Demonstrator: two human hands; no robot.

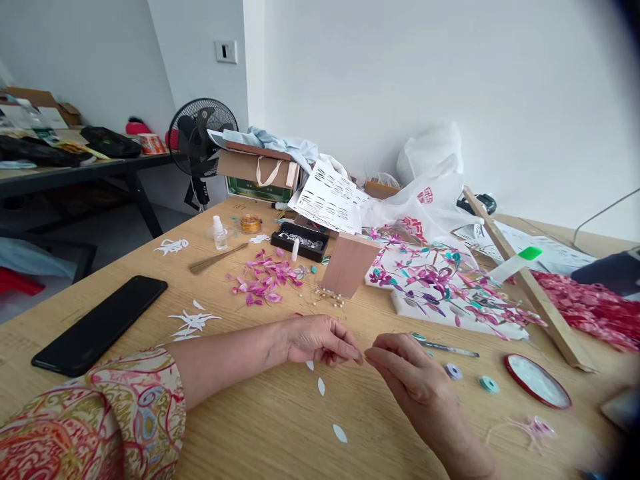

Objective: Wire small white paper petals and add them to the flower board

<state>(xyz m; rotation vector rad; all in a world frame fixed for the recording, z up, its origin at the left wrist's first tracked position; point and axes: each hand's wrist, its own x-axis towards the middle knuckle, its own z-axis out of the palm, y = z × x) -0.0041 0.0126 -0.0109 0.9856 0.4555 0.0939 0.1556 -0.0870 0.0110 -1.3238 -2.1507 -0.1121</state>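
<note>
My left hand (324,339) is closed in a pinch over the middle of the wooden table (260,420). Facing it, fingertips almost touching, my right hand (415,368) pinches too. Whatever lies between the fingers is too small to make out. Just below the left hand is a white leaf-shaped paper piece (321,387), with another white paper petal (340,433) nearer me and a third partly under the hand. Pink petals (265,277) lie in a loose pile beyond my left wrist. Small white beads (336,300) are scattered by an upright wooden block (350,265).
Left are a black phone (100,323) and white paper strips (193,320). Pink and teal wire flowers (440,280) rest on white foam at right. Near my right hand are tweezers (445,348), thread spools (489,384), a red-rimmed round dish (537,380) and a wooden bar (530,287).
</note>
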